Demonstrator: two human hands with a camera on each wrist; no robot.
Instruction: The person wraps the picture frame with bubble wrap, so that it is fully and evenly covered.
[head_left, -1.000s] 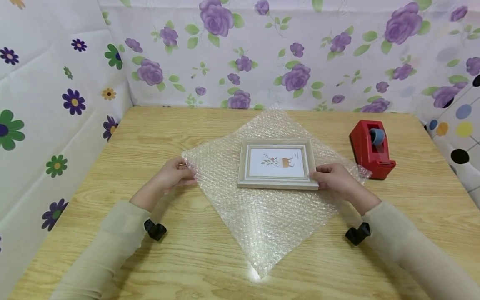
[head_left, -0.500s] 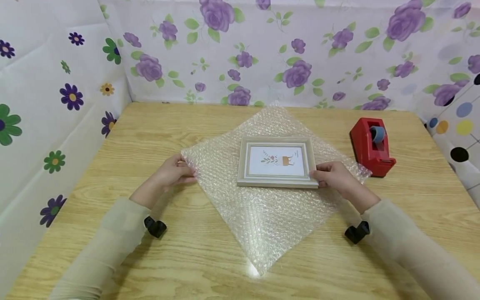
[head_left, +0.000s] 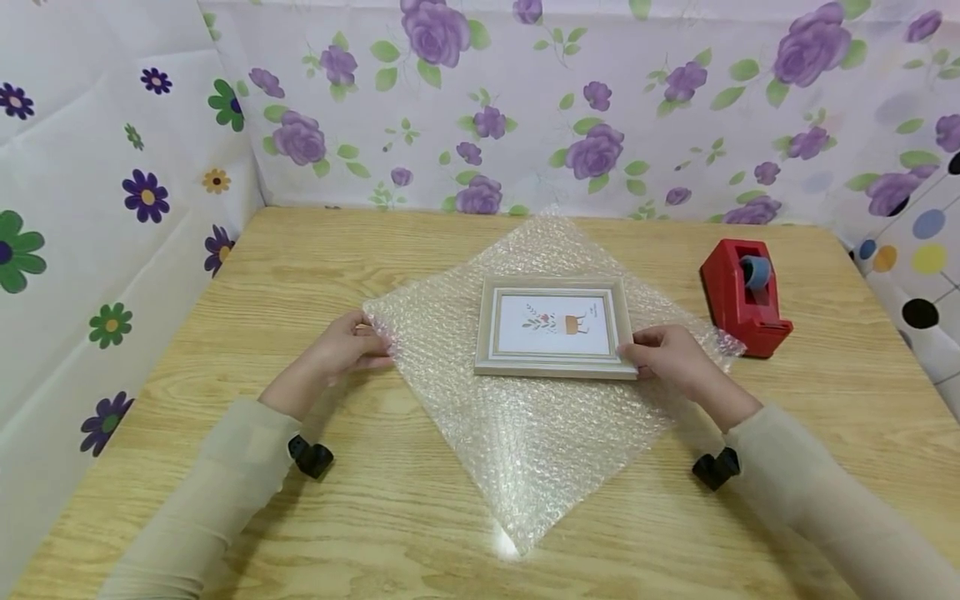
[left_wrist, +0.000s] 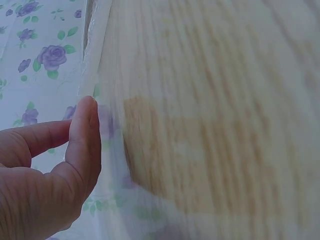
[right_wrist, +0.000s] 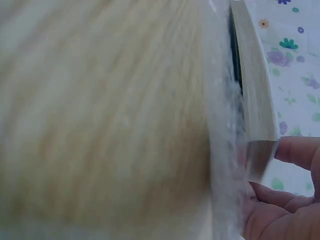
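Observation:
A picture frame (head_left: 555, 365) in pale silver-beige lies face up on a square sheet of bubble wrap (head_left: 517, 442) that is turned cornerwise. Its white print shows a plant and an orange-brown pot, lying sideways. My left hand (head_left: 343, 343) pinches the left corner of the bubble wrap between thumb and fingers. At the frame's near right corner, my right hand (head_left: 671, 358) grips it, thumb on top and fingers low at the side. The right wrist view shows the frame's edge (right_wrist: 257, 95) resting just over the wrap, between thumb and fingers.
A red tape dispenser (head_left: 738, 300) with a blue-cored roll stands at the right, touching or close beside the wrap's right corner. The wooden table (head_left: 375, 508) ends at a purple-flowered cloth (head_left: 330, 167) at the back, with another patterned cloth along the left.

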